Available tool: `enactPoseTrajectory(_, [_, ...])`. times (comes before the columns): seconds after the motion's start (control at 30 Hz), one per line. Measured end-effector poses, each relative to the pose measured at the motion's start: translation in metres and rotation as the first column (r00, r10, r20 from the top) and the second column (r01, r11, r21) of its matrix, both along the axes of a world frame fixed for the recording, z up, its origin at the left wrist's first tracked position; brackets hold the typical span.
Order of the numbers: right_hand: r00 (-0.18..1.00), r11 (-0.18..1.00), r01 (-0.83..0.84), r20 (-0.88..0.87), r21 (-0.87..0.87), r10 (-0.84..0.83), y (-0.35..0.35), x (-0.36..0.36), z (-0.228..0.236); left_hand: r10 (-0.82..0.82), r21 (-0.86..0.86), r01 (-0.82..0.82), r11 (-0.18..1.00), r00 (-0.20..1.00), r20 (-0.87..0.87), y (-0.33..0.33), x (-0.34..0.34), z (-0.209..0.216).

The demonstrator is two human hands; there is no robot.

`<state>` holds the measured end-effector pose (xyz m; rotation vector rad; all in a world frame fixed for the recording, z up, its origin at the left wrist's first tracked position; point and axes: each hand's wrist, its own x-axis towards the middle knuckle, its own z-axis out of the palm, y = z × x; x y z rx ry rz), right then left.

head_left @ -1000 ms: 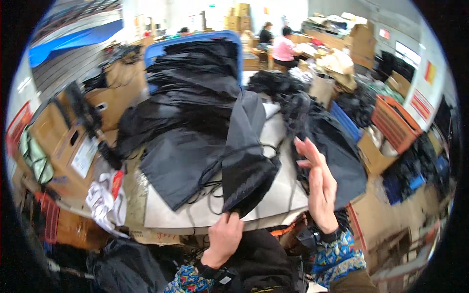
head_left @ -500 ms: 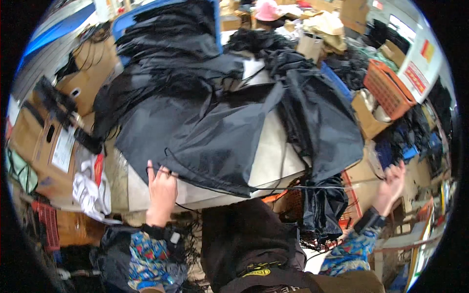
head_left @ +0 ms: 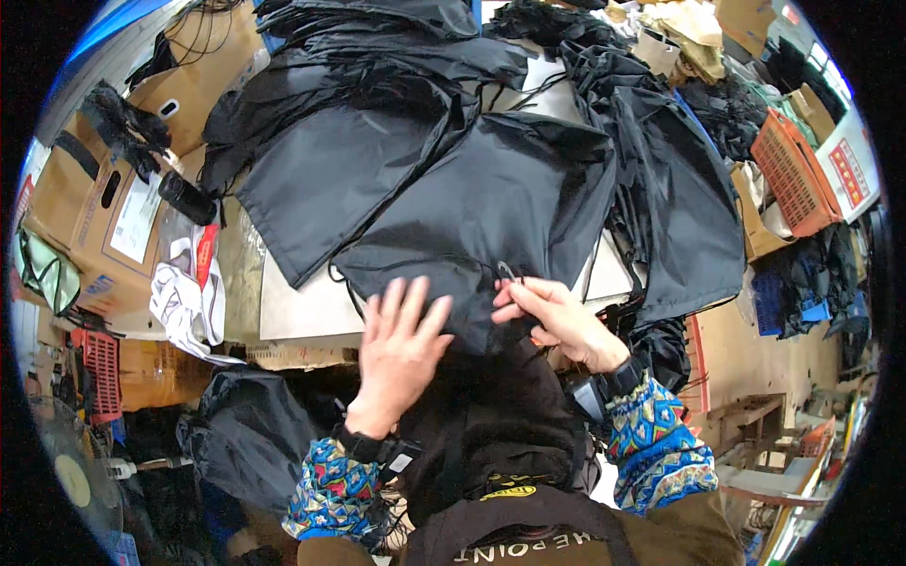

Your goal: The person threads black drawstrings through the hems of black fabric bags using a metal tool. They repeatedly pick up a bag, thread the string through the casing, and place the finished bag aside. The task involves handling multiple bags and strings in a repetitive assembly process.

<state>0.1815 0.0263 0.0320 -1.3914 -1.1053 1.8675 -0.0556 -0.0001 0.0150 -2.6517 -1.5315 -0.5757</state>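
A black drawstring bag (head_left: pixel 528 179) of thin, shiny fabric lies in front of me, its near edge hanging over the table's front edge. My left hand (head_left: pixel 401 354) rests on that near part, palm down with the fingers spread, holding nothing. Close by on the right, my right hand (head_left: pixel 557 316) pinches at the bag's near edge. A small, metal-looking loop (head_left: pixel 508 272) sticks up from its fingertips; its lower part is hidden. Another black bag (head_left: pixel 340 179) lies flat to the left, with thin black cord along its side.
More black bags (head_left: pixel 679 208) drape over the table's right side, and a stack (head_left: pixel 377 28) rises at the back. Cardboard boxes (head_left: pixel 99 212) and white cloth (head_left: pixel 184 292) stand at the left. An orange crate (head_left: pixel 793 174) sits at the far right.
My right hand has come in from far right, where it held a cord stretched out, to the bag's near edge. My left hand has moved right and flattened. The bags lie differently.
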Motion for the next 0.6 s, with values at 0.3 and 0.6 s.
enactPoseTrajectory(0.3, [0.991, 0.993, 0.104, -0.094, 0.064, -0.097, 0.036, -0.01, -0.008, 0.421, -0.058, -0.438, 0.897, 0.809, 0.409, -0.081, -0.037, -0.056])
enactPoseTrajectory(0.6, [0.993, 0.993, 0.106, -0.062, 0.055, -0.103, 0.041, -0.013, -0.013, 0.138, 0.125, -0.214, 0.969, 0.884, 0.448, -0.009, 0.056, -0.031])
